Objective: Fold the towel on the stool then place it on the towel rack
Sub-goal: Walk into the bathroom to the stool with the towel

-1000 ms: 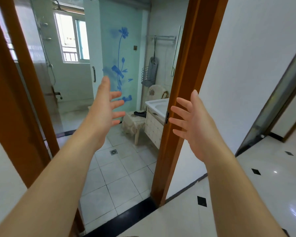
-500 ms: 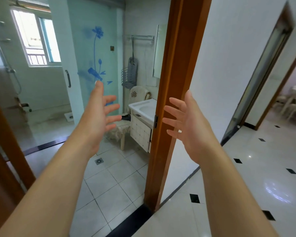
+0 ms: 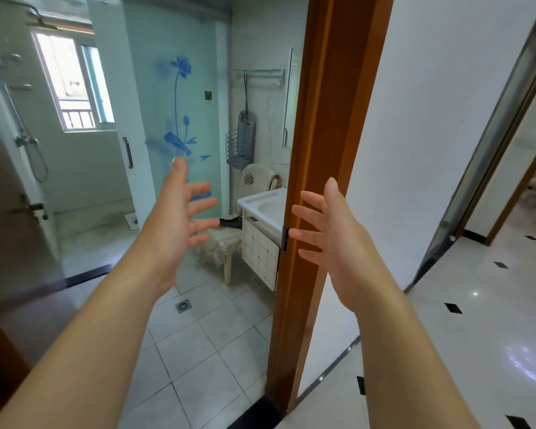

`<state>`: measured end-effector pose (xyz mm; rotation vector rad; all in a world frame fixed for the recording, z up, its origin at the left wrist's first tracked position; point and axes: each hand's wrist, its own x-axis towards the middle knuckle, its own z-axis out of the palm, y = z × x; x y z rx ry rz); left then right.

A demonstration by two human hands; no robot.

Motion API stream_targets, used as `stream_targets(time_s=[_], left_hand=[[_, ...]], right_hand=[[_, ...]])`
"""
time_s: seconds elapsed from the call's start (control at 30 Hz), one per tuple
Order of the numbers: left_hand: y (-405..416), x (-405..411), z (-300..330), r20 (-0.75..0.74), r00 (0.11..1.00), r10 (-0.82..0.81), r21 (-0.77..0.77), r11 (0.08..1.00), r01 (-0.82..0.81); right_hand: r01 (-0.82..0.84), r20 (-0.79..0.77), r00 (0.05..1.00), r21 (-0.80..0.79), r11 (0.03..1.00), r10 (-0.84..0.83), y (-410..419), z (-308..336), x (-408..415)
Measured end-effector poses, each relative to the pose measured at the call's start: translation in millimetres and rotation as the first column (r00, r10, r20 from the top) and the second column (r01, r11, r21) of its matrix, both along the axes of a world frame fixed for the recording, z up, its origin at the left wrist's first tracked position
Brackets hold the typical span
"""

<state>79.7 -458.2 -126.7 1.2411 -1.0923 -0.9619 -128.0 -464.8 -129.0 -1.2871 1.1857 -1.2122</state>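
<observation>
Seemingly soft and limp, the dark towel (image 3: 231, 222) on the stool (image 3: 220, 246) (at twelve o'clock) wants pinching at corners; left hand (image 3: 175, 218) and right hand (image 3: 334, 230) are spread, empty.

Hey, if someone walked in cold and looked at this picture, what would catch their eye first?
Two bare hands, the left hand and the right hand, are raised open and empty in the middle of the view. Between them rises an orange-brown wooden door frame, splitting the tiled bathroom on the left from the glossy hallway on the right. Further in, a blue flower stands out on the glass shower door.
</observation>
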Motion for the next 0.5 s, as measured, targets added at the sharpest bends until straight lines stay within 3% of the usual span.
stream_targets(time_s=[0.5], left_hand=[[-133, -56, -17, 0.019, 0.997, 0.079, 0.036, 0.996, -0.079]], right_hand=[[-0.020, 0.027, 0.999, 0.022, 1.000, 0.019, -145, -15, -59]])
